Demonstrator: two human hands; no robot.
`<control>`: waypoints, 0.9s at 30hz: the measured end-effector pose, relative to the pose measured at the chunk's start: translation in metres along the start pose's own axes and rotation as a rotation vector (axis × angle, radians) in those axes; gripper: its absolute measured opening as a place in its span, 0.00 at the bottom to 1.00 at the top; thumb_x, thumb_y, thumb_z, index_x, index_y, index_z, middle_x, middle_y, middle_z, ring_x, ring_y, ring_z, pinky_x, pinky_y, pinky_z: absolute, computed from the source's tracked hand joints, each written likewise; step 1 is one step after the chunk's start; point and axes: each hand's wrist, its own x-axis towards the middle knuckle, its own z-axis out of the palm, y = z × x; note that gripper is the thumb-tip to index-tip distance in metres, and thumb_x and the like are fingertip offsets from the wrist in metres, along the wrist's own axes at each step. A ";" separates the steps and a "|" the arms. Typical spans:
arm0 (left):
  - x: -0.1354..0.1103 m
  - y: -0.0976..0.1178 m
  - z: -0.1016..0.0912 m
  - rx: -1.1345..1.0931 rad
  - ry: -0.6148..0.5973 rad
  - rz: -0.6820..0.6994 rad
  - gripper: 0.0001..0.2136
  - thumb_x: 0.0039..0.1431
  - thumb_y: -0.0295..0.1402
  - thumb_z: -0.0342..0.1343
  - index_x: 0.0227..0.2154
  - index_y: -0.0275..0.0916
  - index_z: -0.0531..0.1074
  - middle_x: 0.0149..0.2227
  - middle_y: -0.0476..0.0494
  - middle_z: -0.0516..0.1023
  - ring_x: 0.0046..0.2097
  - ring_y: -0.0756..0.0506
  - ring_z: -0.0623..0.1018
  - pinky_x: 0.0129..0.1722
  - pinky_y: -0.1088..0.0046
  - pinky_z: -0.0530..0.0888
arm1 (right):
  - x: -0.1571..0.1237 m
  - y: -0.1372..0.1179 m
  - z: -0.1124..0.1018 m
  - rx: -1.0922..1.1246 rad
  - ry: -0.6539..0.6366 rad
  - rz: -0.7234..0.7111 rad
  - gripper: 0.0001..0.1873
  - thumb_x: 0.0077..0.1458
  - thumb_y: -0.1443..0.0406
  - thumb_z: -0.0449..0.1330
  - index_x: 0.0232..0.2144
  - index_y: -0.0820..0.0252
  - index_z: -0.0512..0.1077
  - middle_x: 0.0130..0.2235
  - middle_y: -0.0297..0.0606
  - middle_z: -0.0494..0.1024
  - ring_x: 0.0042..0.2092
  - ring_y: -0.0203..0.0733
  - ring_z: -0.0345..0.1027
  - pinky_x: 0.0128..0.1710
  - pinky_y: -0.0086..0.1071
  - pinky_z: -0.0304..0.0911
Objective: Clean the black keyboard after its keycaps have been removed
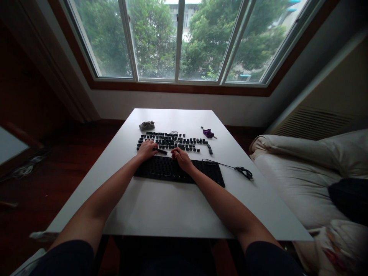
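Lying just beyond hands (147,149) (183,159) — keycaps (179,141)

Right forearm and right hand (181,158) cover part of the black rectangular keyboard base (158,167); left hand (147,149) and wrist hide its upper left corner. Some small black square keycaps (202,141) sit hidden behind the left hand; legends too small to read. Slim black bar (161,151): left end lost at left fingers, contact unclear. Right fingertips: tiny, dark, can't tell what's between them. Crumpled grey cloth-like lump (147,125), material unclear. Dark fabric short sleeves (67,257) cut by bottom edge. Cream padded sofa (293,168) and dark fabric heap (349,199) cut by right edge. White-framed glass window (177,42) cut at top.
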 end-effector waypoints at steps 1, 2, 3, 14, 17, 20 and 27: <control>0.000 0.001 0.000 0.000 -0.002 0.001 0.09 0.56 0.38 0.61 0.39 0.43 0.79 0.43 0.40 0.74 0.48 0.37 0.70 0.52 0.59 0.66 | 0.000 0.000 0.000 -0.009 -0.019 -0.003 0.17 0.67 0.56 0.47 0.43 0.59 0.72 0.30 0.33 0.76 0.32 0.38 0.70 0.38 0.32 0.63; 0.001 0.001 0.000 0.001 -0.004 0.000 0.09 0.56 0.38 0.61 0.39 0.43 0.79 0.42 0.40 0.74 0.48 0.37 0.70 0.52 0.59 0.66 | -0.001 -0.001 0.000 -0.017 -0.034 -0.006 0.18 0.67 0.56 0.47 0.46 0.59 0.72 0.29 0.32 0.76 0.32 0.38 0.70 0.38 0.32 0.63; 0.002 0.002 0.001 0.005 -0.008 0.000 0.09 0.56 0.38 0.61 0.39 0.43 0.79 0.42 0.40 0.74 0.48 0.38 0.70 0.51 0.59 0.66 | -0.001 -0.001 0.000 -0.024 -0.040 -0.008 0.19 0.67 0.55 0.47 0.48 0.59 0.72 0.29 0.32 0.76 0.31 0.38 0.70 0.38 0.32 0.63; 0.006 0.011 0.003 0.011 0.012 -0.020 0.08 0.56 0.37 0.62 0.38 0.44 0.79 0.41 0.42 0.76 0.47 0.38 0.72 0.50 0.59 0.68 | 0.003 0.011 0.003 0.186 0.065 0.024 0.12 0.55 0.66 0.50 0.43 0.54 0.62 0.28 0.28 0.72 0.30 0.39 0.68 0.37 0.33 0.65; 0.001 0.018 0.003 -0.045 0.061 -0.039 0.08 0.57 0.37 0.61 0.38 0.44 0.79 0.39 0.42 0.76 0.46 0.39 0.72 0.49 0.59 0.69 | 0.005 0.014 0.005 0.245 0.043 0.039 0.13 0.51 0.67 0.49 0.41 0.53 0.60 0.28 0.27 0.71 0.29 0.38 0.67 0.36 0.33 0.65; -0.008 0.032 0.002 -0.118 0.112 -0.061 0.07 0.60 0.36 0.58 0.37 0.43 0.79 0.39 0.43 0.76 0.45 0.40 0.73 0.49 0.61 0.70 | 0.006 0.015 0.005 0.239 0.029 0.047 0.12 0.52 0.66 0.49 0.41 0.54 0.61 0.28 0.27 0.71 0.29 0.38 0.68 0.36 0.33 0.66; -0.034 0.068 0.005 -0.198 0.056 0.068 0.09 0.63 0.39 0.57 0.41 0.45 0.79 0.43 0.43 0.77 0.47 0.40 0.73 0.50 0.59 0.70 | 0.003 0.012 0.002 0.084 -0.023 0.020 0.16 0.63 0.61 0.51 0.51 0.56 0.68 0.35 0.34 0.80 0.35 0.40 0.74 0.41 0.35 0.68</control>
